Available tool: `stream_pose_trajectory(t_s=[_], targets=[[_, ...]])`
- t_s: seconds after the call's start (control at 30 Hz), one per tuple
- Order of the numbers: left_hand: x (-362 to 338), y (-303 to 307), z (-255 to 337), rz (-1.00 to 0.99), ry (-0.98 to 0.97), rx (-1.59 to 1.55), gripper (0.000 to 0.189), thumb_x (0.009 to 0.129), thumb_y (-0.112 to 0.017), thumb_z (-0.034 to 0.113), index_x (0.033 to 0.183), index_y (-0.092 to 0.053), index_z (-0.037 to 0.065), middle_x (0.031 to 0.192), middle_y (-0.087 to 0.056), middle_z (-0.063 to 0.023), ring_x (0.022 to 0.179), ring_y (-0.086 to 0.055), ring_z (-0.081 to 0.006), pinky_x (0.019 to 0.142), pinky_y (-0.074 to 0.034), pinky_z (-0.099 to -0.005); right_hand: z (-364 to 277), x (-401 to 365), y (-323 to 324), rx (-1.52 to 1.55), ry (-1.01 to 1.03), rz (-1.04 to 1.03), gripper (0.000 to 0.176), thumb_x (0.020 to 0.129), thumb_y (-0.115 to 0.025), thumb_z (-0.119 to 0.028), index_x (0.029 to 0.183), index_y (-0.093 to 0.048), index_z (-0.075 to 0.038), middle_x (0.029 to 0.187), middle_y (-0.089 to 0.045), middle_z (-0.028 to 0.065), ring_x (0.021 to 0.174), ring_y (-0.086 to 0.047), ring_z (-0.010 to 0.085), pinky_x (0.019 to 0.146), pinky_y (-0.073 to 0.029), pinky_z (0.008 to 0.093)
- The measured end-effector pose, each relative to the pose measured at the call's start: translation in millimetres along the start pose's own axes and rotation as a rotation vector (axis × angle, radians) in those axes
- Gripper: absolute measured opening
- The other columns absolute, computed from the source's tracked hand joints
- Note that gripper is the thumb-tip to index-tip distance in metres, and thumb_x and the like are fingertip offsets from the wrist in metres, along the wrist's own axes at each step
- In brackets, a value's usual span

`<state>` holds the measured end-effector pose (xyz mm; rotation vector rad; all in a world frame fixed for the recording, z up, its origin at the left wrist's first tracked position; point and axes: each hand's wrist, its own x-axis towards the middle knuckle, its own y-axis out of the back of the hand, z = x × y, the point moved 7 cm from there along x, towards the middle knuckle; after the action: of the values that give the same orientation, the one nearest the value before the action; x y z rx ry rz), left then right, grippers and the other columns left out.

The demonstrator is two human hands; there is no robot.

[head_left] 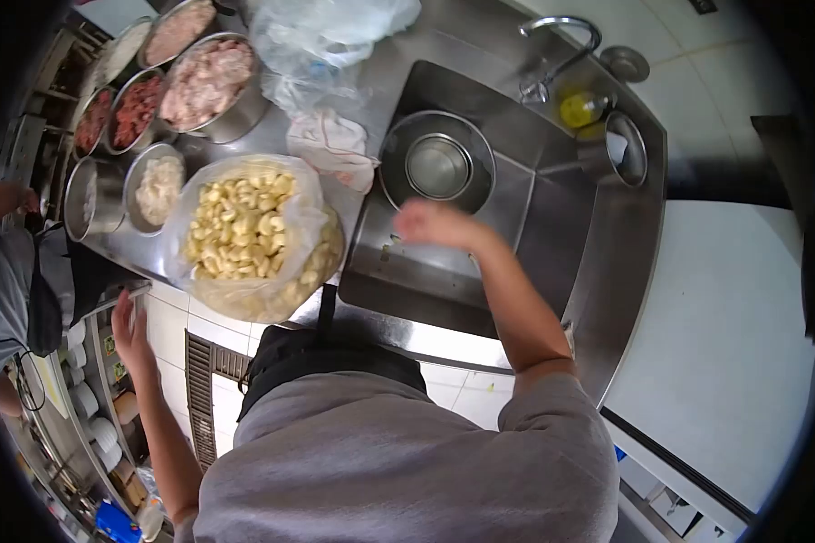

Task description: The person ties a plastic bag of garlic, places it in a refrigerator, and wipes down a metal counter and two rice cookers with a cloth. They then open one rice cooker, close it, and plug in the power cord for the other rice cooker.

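Note:
My right hand (430, 223) is over the steel sink (426, 294), just in front of a round metal bowl (489, 149) with a smaller round metal container (439, 166) inside. Motion smears its fingers, and whether it holds anything is hidden. Off the counter at the left, my left hand (131, 337) hangs in the air with fingers stretched and nothing in them. Between the two hands, an open clear plastic bag (312, 195) full of pale yellow, clove-like pieces (243, 226) stands at the counter's front edge.
Metal containers of ground meat (210, 81) and other pale food (159, 188) crowd the counter's left end. Plastic bags (326, 36) and a cloth (330, 145) lie behind the sink's left side. A faucet (561, 50) and yellow liquid bottle (584, 109) stand behind it. Another person (9, 281) is at far left.

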<state>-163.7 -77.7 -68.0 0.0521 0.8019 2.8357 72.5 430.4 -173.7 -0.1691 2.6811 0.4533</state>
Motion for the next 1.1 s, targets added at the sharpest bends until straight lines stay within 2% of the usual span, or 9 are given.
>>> stream_pose_trajectory(t_s=[0.07,0.13,0.23,0.47,0.6,0.7,0.83,0.9,1.1], targets=[[-14.9,22.9,-55.2,0.011,0.173,0.050,0.043,0.090,-0.054,0.005,0.132,-0.048,0.001,0.133,-0.052,-0.0089,0.118,-0.050,-0.0191,0.101,-0.036,-0.0327,108.1,-38.7,-49.8,0.056,-0.611,-0.183,0.035,0.079,-0.067,-0.024,0.109,-0.062,-0.005,0.093,-0.066,0.0096,0.075,-0.064,0.0225,0.070,-0.052,0.0344],[-22.7,24.7,-72.9,0.017,0.275,0.056,0.042,0.091,-0.054,0.007,0.132,-0.049,0.002,0.132,-0.052,-0.0083,0.116,-0.050,-0.0179,0.100,-0.037,-0.0319,255.7,-35.0,-84.9,-0.445,-0.640,-0.108,0.045,0.078,-0.066,-0.019,0.121,-0.057,-0.007,0.107,-0.062,0.0188,0.100,-0.061,0.0327,0.083,-0.051,0.0392],[-32.6,15.9,-84.0,0.081,0.516,0.006,0.041,0.092,-0.054,0.012,0.131,-0.050,0.004,0.132,-0.052,-0.0072,0.115,-0.051,-0.0148,0.096,-0.039,-0.0293,258.1,-17.1,-92.1,-0.369,-0.674,0.363,0.046,0.078,-0.061,-0.014,0.123,-0.054,-0.006,0.119,-0.056,0.0214,0.096,-0.062,0.0381,0.081,-0.052,0.0459],[-6.0,-22.9,-61.1,-0.045,0.352,0.040,0.035,0.090,-0.056,0.006,0.123,-0.051,-0.002,0.116,-0.060,-0.0105,0.104,-0.057,-0.0160,0.094,-0.042,-0.0278,271.9,91.1,-140.1,-0.759,-0.304,0.280,0.030,0.083,-0.051,-0.013,0.111,-0.060,-0.008,0.116,-0.057,0.0205,0.100,-0.061,0.0340,0.084,-0.051,0.0437],[-2.8,-3.3,-65.8,0.018,0.324,0.213,0.039,0.091,-0.052,0.003,0.129,-0.048,-0.004,0.121,-0.058,-0.0108,0.110,-0.056,-0.0176,0.098,-0.041,-0.0303,364.2,40.1,-133.7,-0.586,-0.682,-0.017,0.026,0.086,-0.047,-0.014,0.106,-0.063,-0.009,0.110,-0.061,0.0169,0.102,-0.060,0.0316,0.084,-0.051,0.0418],[-8.2,12.7,-94.4,0.071,0.298,0.147,0.039,0.090,-0.051,0.003,0.128,-0.047,-0.004,0.121,-0.058,-0.0105,0.108,-0.057,-0.0183,0.096,-0.042,-0.0305,429.1,-79.7,-75.1,-0.107,-0.956,0.929,0.027,0.087,-0.049,-0.016,0.111,-0.060,-0.009,0.107,-0.063,0.0176,0.103,-0.060,0.0354,0.088,-0.049,0.0446],[-0.6,-32.8,-57.7,0.054,0.435,0.180,0.036,0.090,-0.052,0.005,0.126,-0.051,-0.003,0.118,-0.060,-0.0096,0.106,-0.057,-0.0164,0.094,-0.043,-0.0279,412.1,-86.2,-69.2,-0.484,-0.823,0.336,0.024,0.089,-0.051,-0.018,0.109,-0.056,-0.006,0.116,-0.056,0.0208,0.104,-0.056,0.0395,0.087,-0.047,0.0504],[10.0,-38.6,-53.1,0.081,0.341,0.190,0.033,0.091,-0.052,0.006,0.124,-0.053,-0.003,0.113,-0.062,-0.0089,0.105,-0.058,-0.0150,0.092,-0.043,-0.0262,443.4,-81.6,-96.8,-0.358,-0.819,0.550,0.017,0.086,-0.054,-0.018,0.095,-0.060,-0.004,0.104,-0.061,0.0201,0.098,-0.059,0.0388,0.083,-0.049,0.0487],[34.6,-72.4,24.3,0.021,0.237,0.048,0.030,0.094,-0.053,0.008,0.122,-0.054,-0.002,0.113,-0.061,-0.0084,0.106,-0.056,-0.0139,0.093,-0.042,-0.0261,354.0,-39.5,-108.8,0.262,-0.561,0.285,0.017,0.075,-0.069,-0.008,0.088,-0.059,-0.003,0.076,-0.063,0.0127,0.071,-0.064,0.0250,0.065,-0.052,0.0353]])
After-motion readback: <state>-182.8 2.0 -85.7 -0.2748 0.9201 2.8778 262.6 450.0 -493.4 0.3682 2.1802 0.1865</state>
